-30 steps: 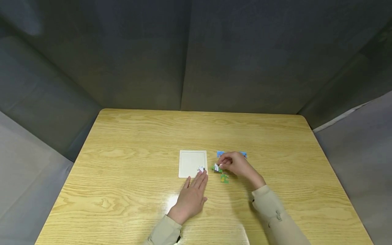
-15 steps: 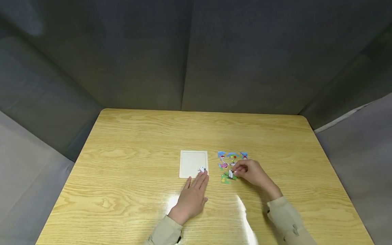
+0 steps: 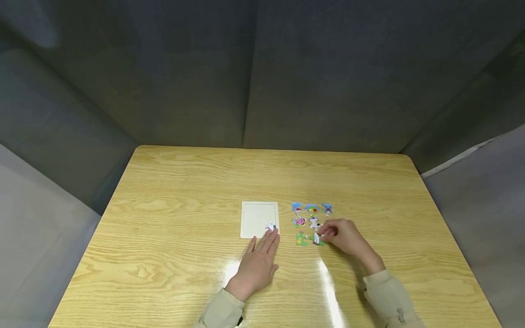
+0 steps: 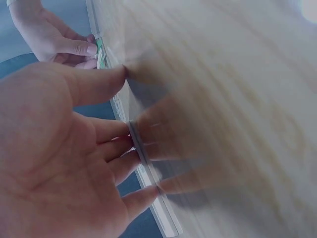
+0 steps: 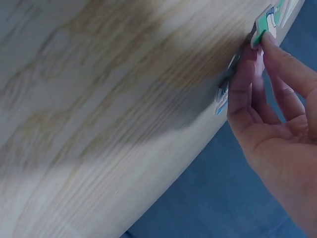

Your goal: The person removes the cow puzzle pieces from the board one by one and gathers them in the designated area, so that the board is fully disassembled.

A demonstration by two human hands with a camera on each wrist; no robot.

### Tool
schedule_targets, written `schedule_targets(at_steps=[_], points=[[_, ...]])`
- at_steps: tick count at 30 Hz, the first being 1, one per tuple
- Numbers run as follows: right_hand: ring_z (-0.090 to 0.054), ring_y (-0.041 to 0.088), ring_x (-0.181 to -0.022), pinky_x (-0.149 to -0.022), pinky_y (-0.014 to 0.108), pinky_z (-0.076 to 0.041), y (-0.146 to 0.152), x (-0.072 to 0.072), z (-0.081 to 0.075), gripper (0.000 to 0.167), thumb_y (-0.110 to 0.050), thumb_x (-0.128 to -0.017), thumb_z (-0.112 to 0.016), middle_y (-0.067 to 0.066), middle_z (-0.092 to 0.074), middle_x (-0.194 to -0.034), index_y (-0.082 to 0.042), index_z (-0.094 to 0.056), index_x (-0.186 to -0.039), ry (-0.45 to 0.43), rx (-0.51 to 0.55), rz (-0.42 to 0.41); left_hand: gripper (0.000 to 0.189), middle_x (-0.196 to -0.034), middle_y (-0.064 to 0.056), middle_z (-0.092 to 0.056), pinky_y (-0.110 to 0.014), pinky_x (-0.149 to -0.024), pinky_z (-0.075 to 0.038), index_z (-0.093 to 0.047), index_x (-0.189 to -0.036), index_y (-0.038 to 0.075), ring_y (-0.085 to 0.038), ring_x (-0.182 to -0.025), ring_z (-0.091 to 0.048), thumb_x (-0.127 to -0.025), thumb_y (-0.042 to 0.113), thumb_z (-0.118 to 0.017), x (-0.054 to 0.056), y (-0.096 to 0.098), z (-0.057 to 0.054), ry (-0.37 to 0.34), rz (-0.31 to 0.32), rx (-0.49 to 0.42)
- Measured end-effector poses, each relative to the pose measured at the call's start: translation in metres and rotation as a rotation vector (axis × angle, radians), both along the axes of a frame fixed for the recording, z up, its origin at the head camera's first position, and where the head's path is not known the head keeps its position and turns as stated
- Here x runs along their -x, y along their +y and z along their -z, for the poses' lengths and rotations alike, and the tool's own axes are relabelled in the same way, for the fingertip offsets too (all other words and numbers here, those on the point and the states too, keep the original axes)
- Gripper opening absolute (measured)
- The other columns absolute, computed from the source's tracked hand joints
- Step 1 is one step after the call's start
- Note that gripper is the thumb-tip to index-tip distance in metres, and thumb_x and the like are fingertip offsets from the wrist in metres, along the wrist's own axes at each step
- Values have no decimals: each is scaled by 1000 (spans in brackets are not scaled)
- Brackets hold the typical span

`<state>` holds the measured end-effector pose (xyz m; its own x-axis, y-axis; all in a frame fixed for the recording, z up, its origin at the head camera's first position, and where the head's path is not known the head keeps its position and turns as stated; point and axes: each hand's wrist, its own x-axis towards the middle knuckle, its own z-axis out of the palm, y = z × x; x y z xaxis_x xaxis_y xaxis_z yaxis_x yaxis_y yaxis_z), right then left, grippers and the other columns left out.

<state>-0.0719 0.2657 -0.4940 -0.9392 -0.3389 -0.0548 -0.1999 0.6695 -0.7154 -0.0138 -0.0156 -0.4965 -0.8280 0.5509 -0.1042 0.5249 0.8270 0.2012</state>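
Observation:
Pinched between thumb and fingers of my right hand is a green and white jigsaw puzzle piece, low over the table at the lower right of the loose pieces. In the right wrist view the same puzzle piece stands slightly tilted at the fingertips. My left hand lies with fingers extended at the near right edge of a square white puzzle tray. Its fingertips rest by a white puzzle piece in the tray's near right corner, partly covering it. In the left wrist view the fingers meet the tray's rim.
Right of the tray lie several loose pieces in rows: blue-topped ones at the back, a pink one and a white one in the middle, a green one in front. Dark fabric panels stand behind the wooden table.
My right hand has carried the green and white puzzle piece from beside the tray rightward and nearer, past the green piece. The left hand has stayed on the tray's edge.

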Motion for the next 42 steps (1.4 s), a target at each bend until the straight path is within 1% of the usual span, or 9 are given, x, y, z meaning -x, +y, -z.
schedule_targets(at_steps=[4, 9, 12, 19, 22, 25, 34, 38, 42], points=[[-59, 11, -68, -60, 23, -50, -2, -2, 3, 14, 7, -78, -76, 3, -67, -80, -6, -73, -82, 35, -25, 1, 71, -160, -12, -24, -49, -114, -26, -31, -152, 0, -25, -146, -23, -95, 31, -62, 0, 0, 1, -1, 0, 0], [-57, 11, -69, -61, 22, -49, -2, -3, 6, 15, 6, -78, -77, 2, -65, -80, -8, -71, -80, 28, -34, 0, 72, -160, -12, -23, -49, -115, -26, -31, -152, 0, -25, -147, -22, -95, 31, -62, 0, 0, 1, -15, -2, -11], [-57, 11, -68, -60, 23, -49, -2, -4, 5, 14, 6, -78, -77, 3, -65, -81, -7, -72, -81, 34, -29, 2, 72, -161, -12, -23, -50, -115, -26, -30, -152, 0, -26, -147, -22, -95, 31, -62, 1, 0, 2, -17, -3, -16], [-58, 9, -66, -59, 22, -50, -6, -2, 1, 14, 6, -77, -78, 3, -67, -80, -5, -73, -83, 74, -7, -11, 72, -160, -11, -24, -49, -114, -27, -31, -152, 0, -25, -147, -22, -95, 32, -62, 1, 0, 3, 8, 2, 3], [-58, 9, -67, -59, 22, -51, -10, 1, 1, 14, 6, -76, -79, 1, -67, -79, -6, -73, -82, 86, 9, -23, 72, -160, -11, -24, -49, -114, -27, -31, -152, 0, -25, -146, -23, -95, 32, -62, 0, 0, 2, 7, 0, 1], [-59, 10, -68, -60, 22, -51, -16, 4, 0, 14, 5, -77, -79, 1, -66, -80, -6, -72, -82, 77, 29, -41, 71, -160, -11, -24, -49, -114, -27, -31, -152, 0, -25, -146, -23, -95, 31, -62, 0, 0, 2, 3, -1, -3], [-60, 10, -65, -58, 24, -53, -42, 17, -11, 8, 5, -81, -75, 5, -68, -81, -1, -71, -84, 46, 75, -99, 71, -161, -11, -23, -49, -115, -26, -31, -152, 0, -25, -147, -22, -95, 31, -61, 0, 0, 2, -10, -3, -8], [-60, 10, -67, -60, 23, -53, -58, 24, -12, 8, 5, -81, -75, 5, -68, -81, -1, -72, -85, 63, 83, -130, 72, -161, -11, -23, -49, -114, -26, -31, -152, 0, -25, -147, -21, -95, 31, -62, 0, -1, 1, -7, -2, -3], [-62, 11, -70, -64, 22, -53, -76, 30, -11, 9, 5, -82, -74, 6, -69, -83, 0, -71, -88, 48, 78, -160, 72, -161, -11, -22, -49, -115, -26, -30, -152, 0, -25, -147, -21, -95, 32, -62, 0, 0, 2, -6, 3, 6]])
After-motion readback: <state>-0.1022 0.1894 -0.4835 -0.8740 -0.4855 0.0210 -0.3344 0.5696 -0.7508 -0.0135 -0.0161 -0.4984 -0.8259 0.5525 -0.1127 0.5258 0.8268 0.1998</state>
